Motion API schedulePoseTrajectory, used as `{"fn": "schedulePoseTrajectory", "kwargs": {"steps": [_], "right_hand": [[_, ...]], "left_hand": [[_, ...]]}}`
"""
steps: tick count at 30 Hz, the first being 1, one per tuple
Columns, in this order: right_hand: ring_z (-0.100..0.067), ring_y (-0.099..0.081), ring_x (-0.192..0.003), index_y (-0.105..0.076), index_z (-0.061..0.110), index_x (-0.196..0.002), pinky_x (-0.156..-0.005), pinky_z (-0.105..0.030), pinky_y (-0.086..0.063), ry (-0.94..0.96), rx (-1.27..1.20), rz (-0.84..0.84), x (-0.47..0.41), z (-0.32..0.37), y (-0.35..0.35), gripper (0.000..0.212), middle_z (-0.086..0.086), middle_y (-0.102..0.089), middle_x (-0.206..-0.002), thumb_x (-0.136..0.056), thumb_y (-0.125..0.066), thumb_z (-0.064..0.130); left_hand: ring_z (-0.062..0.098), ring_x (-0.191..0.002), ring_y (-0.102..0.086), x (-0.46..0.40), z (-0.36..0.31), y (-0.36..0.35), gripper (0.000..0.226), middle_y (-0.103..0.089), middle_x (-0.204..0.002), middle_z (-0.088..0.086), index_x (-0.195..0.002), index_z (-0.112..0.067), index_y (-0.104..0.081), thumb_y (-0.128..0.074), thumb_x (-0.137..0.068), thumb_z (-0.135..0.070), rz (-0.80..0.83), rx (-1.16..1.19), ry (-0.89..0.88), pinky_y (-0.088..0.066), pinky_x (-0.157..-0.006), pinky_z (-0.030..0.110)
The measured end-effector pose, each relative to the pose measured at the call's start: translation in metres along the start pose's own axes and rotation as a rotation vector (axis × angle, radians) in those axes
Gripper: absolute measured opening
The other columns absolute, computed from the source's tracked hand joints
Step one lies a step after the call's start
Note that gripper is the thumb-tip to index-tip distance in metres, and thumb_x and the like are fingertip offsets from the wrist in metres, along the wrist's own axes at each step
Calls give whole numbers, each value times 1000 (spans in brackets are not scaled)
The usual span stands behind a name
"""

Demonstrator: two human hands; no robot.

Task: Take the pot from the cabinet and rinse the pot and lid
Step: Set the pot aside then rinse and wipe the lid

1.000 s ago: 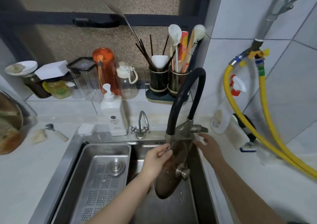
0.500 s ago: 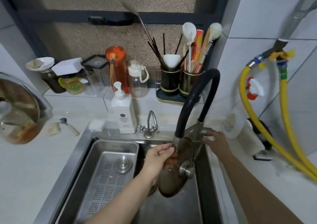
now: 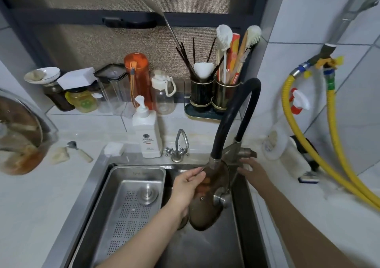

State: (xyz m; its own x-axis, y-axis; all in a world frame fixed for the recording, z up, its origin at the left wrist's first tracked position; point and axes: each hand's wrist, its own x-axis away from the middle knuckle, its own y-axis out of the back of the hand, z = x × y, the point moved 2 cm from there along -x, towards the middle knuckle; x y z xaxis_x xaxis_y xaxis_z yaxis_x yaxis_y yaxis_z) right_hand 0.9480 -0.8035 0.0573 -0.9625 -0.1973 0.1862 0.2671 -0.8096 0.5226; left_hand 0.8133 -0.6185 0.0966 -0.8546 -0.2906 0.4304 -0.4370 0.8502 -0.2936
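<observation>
Counter (image 3: 41, 195) of pale stone runs around a steel sink (image 3: 242, 216) set into it. Perforated steel drain tray (image 3: 127, 206) sits in the sink's left part, with a round steel plug resting on it. Yellow hoses (image 3: 337, 144) loop down the tiled wall at right. Black gooseneck faucet (image 3: 232, 111) arches over the sink's right basin, spout end down just above the lid. Glass pot lid (image 3: 207, 202), brown-tinted with a steel knob, held tilted on edge over the right basin under the spout; no water stream can be made out. Pot itself not identifiable; a dark shape below the left wrist is too hidden to tell. White pump soap bottle (image 3: 147, 136) stands on the counter behind the sink, beside a small chrome tap (image 3: 178, 148). Left hand (image 3: 187, 187): grip closed on the lid's upper rim, thumb and fingers pinching it. Right hand (image 3: 255, 171): fingers extended, relaxed, beside the faucet base lever, holding nothing.
</observation>
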Motion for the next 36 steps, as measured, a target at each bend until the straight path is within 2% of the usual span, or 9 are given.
{"fn": "schedulePoseTrajectory", "kwargs": {"steps": [9,14,17,19,22,26,31,34,36], "right_hand": [[-16,-57,-100,-58,26,-112,-87,-23,-37,-73,-86,19,109,13,-68,21,4,-58,-102,-95,-49,34],[5,-53,-82,-58,26,-111,-69,2,-36,63,34,-32,129,33,-87,22,8,-60,-95,-90,-59,30],[-3,-53,-83,-57,15,-122,-66,-4,-37,72,100,-136,136,45,-90,34,7,-57,-91,-91,-56,31],[-8,-50,-84,-57,14,-123,-69,-13,-36,85,147,-161,140,53,-92,37,5,-54,-87,-91,-57,31],[-10,-49,-85,-57,15,-125,-76,-20,-36,80,193,-172,147,59,-97,39,11,-45,-77,-90,-58,31],[-10,-49,-79,-59,13,-123,-66,-17,-36,84,207,-194,153,66,-106,37,7,-48,-73,-88,-61,26],[-6,-47,-82,-59,19,-122,-74,-11,-35,97,222,-261,159,67,-99,39,0,-53,-95,-84,-63,28],[-7,-46,-87,-60,19,-123,-85,-17,-39,91,240,-339,171,60,-78,42,-3,-56,-100,-82,-66,26],[-8,-47,-85,-62,23,-116,-77,-16,-36,89,237,-417,184,57,-57,38,1,-54,-92,-79,-68,27]], "left_hand": [[15,-50,-65,12,-1,27,25,-69,-75,12,-115,0,-59,-56,-91,-4,-84,120,26,-54,-47,22],[18,-55,-67,24,0,44,19,-71,-71,11,-110,-2,-61,-54,-92,-2,-111,193,59,-58,-53,27],[16,-49,-66,28,-2,54,16,-70,-56,4,-89,-11,-59,-49,-93,1,-123,167,86,-57,-57,32],[22,-61,-64,29,-2,63,23,-68,-69,9,-86,-15,-57,-45,-94,4,-130,136,89,-55,-73,41],[29,-78,-61,30,-1,75,24,-65,-85,11,-98,-16,-56,-42,-95,3,-128,-22,68,-50,-91,51],[20,-74,-59,29,-3,88,28,-63,-91,13,-115,-10,-56,-44,-93,3,-123,-288,-22,-51,-71,32],[23,-96,-62,31,-6,90,30,-69,-109,12,-116,-5,-63,-55,-88,-9,-55,-856,-154,-48,-82,29],[21,-97,-62,42,-6,71,31,-68,-108,10,-115,-5,-63,-61,-85,-10,99,-873,-220,-45,-78,24],[25,-100,-64,45,0,53,34,-69,-106,10,-111,-10,-65,-64,-78,-15,191,-850,-265,-52,-87,32]]}}
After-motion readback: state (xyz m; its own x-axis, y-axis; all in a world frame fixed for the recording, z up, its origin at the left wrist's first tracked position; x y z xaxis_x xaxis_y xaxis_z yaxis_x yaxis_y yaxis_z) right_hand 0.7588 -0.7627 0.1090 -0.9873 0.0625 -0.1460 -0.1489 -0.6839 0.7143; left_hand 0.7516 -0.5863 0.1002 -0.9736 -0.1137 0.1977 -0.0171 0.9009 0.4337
